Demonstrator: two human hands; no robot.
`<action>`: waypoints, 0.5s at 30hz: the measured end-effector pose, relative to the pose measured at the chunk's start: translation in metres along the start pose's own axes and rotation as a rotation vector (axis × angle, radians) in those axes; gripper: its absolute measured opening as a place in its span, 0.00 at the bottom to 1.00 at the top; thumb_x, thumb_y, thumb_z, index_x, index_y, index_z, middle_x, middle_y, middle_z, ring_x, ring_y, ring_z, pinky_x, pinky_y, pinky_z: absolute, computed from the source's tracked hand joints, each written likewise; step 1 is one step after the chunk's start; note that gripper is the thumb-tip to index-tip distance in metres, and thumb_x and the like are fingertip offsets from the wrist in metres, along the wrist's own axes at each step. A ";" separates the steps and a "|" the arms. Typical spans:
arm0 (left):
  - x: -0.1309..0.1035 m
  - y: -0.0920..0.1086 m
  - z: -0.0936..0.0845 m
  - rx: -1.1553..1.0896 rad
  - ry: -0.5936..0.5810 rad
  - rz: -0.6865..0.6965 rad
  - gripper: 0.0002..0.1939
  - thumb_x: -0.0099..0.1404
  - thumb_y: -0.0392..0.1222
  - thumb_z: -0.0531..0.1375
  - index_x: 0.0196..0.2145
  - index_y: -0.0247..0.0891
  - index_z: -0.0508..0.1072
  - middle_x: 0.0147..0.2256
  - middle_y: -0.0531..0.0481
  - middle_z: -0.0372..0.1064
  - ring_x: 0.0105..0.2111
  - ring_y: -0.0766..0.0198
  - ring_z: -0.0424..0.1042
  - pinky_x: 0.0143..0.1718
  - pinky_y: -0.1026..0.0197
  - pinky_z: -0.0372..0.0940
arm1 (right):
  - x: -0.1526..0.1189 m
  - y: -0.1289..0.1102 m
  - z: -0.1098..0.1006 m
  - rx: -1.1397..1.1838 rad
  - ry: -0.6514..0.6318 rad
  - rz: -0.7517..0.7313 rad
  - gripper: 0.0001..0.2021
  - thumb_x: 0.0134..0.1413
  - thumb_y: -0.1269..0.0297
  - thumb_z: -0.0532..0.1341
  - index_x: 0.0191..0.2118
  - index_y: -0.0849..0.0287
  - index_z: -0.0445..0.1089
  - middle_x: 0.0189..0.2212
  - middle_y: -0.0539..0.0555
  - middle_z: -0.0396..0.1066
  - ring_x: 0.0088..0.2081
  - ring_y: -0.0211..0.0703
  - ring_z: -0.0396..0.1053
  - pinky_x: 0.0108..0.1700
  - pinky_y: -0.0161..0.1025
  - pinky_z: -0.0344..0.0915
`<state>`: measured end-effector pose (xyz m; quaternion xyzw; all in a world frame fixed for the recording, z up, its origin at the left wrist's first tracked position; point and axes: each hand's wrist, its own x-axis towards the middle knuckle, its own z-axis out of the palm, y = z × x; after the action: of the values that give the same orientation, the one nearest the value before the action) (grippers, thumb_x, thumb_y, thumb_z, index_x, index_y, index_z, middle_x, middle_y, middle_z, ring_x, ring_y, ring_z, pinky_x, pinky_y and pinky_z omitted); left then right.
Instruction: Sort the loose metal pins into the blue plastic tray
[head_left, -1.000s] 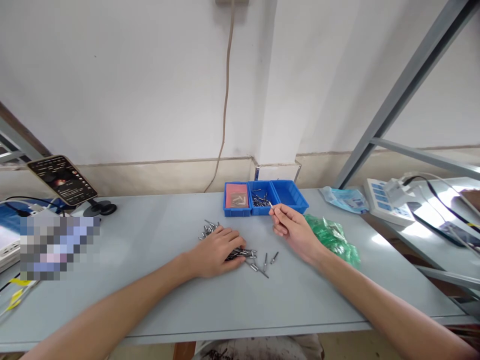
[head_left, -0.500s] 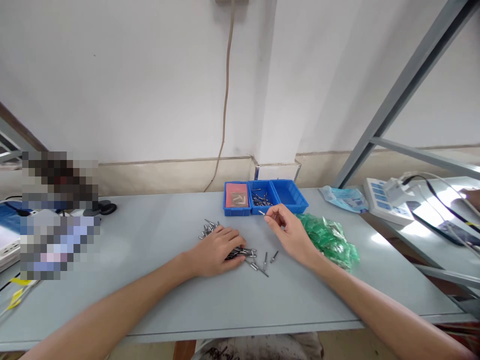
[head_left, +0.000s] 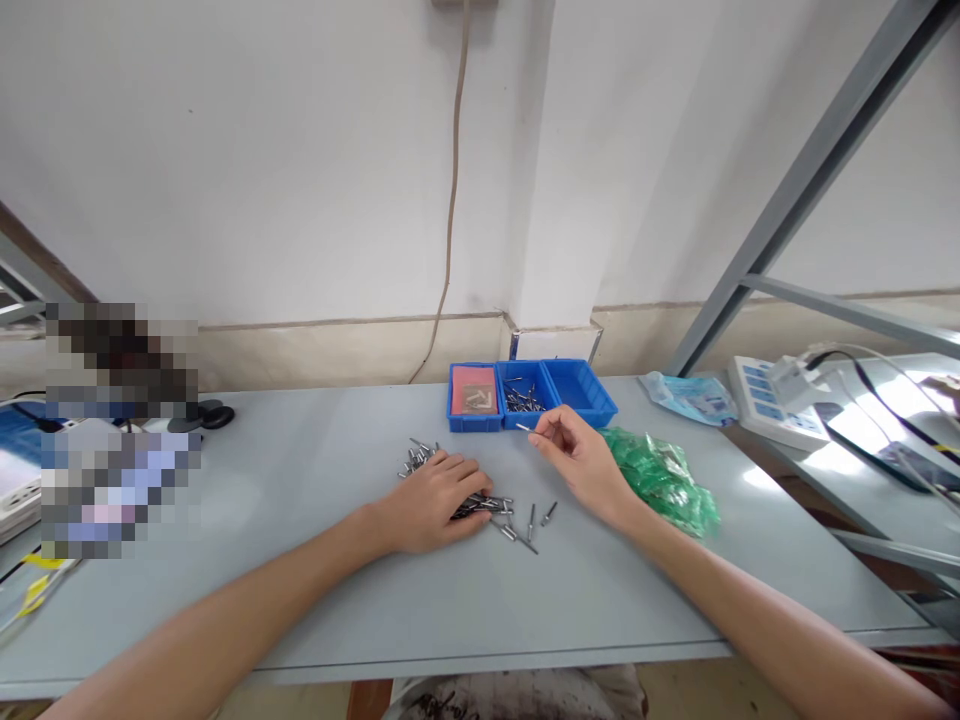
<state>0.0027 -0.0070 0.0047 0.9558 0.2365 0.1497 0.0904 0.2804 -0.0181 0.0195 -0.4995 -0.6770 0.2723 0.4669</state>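
My left hand [head_left: 442, 503] lies cupped over a pile of blind rivets [head_left: 480, 505], its thumb and fingers apart with rivets showing between them. More of the pile sticks out beyond the knuckles. In a pinch of thumb and fingertips, my right hand [head_left: 574, 455] has one blind rivet [head_left: 526, 428], its thin end pointing left. That hand hovers just in front of the middle blue bin [head_left: 508, 420], where several rivets lie. A few loose rivets [head_left: 532, 522] are on the table between my hands.
The left blue bin [head_left: 452, 423] holds a pink sheet and a small clear bag. A third blue bin [head_left: 581, 390] adjoins on the right. Green plastic packaging [head_left: 656, 480] lies beside my right wrist. Farther right are a blue-white packet [head_left: 690, 398] and a power strip [head_left: 772, 405].
The rivet in my right hand has tilted slightly, and its thin end sits a little lower. My left hand stays in place on the pile.
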 end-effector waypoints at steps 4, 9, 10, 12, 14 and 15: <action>0.000 0.000 0.000 0.003 0.007 0.006 0.09 0.78 0.48 0.58 0.50 0.42 0.68 0.46 0.48 0.72 0.46 0.55 0.71 0.50 0.53 0.58 | -0.002 -0.005 0.001 -0.084 -0.038 -0.054 0.07 0.68 0.55 0.64 0.40 0.52 0.70 0.35 0.51 0.69 0.33 0.44 0.64 0.34 0.41 0.62; -0.001 0.000 0.000 -0.002 0.005 0.005 0.10 0.78 0.48 0.58 0.50 0.41 0.69 0.45 0.48 0.72 0.46 0.55 0.71 0.49 0.53 0.58 | -0.002 -0.006 0.000 -0.100 -0.037 -0.064 0.07 0.67 0.56 0.64 0.39 0.52 0.71 0.35 0.51 0.69 0.33 0.44 0.64 0.36 0.42 0.63; -0.001 0.000 0.000 -0.003 0.005 0.004 0.09 0.78 0.48 0.58 0.50 0.41 0.68 0.45 0.47 0.72 0.45 0.55 0.71 0.49 0.53 0.57 | -0.002 -0.006 0.000 -0.086 -0.034 -0.056 0.08 0.67 0.55 0.65 0.39 0.52 0.71 0.34 0.51 0.68 0.33 0.44 0.64 0.36 0.42 0.63; -0.001 0.000 0.000 -0.001 0.007 0.003 0.09 0.78 0.48 0.58 0.50 0.41 0.68 0.45 0.47 0.72 0.45 0.55 0.71 0.50 0.53 0.57 | -0.001 -0.006 0.000 -0.020 -0.043 -0.014 0.09 0.66 0.54 0.65 0.39 0.52 0.71 0.32 0.49 0.66 0.32 0.43 0.62 0.36 0.42 0.61; -0.001 0.000 0.001 0.005 0.011 0.001 0.09 0.78 0.48 0.58 0.50 0.42 0.68 0.45 0.47 0.72 0.45 0.55 0.71 0.50 0.53 0.57 | 0.001 -0.006 0.000 0.096 -0.074 0.066 0.11 0.65 0.52 0.66 0.38 0.53 0.70 0.30 0.47 0.63 0.30 0.42 0.60 0.34 0.40 0.60; -0.001 0.000 0.001 0.007 0.012 0.002 0.09 0.78 0.48 0.58 0.50 0.42 0.68 0.45 0.47 0.72 0.45 0.55 0.71 0.50 0.53 0.58 | 0.001 -0.007 -0.001 0.164 -0.091 0.110 0.13 0.64 0.51 0.67 0.38 0.53 0.70 0.29 0.47 0.62 0.30 0.41 0.59 0.33 0.39 0.60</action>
<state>0.0018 -0.0075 0.0034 0.9555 0.2366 0.1544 0.0853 0.2778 -0.0192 0.0260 -0.4830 -0.6445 0.3744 0.4594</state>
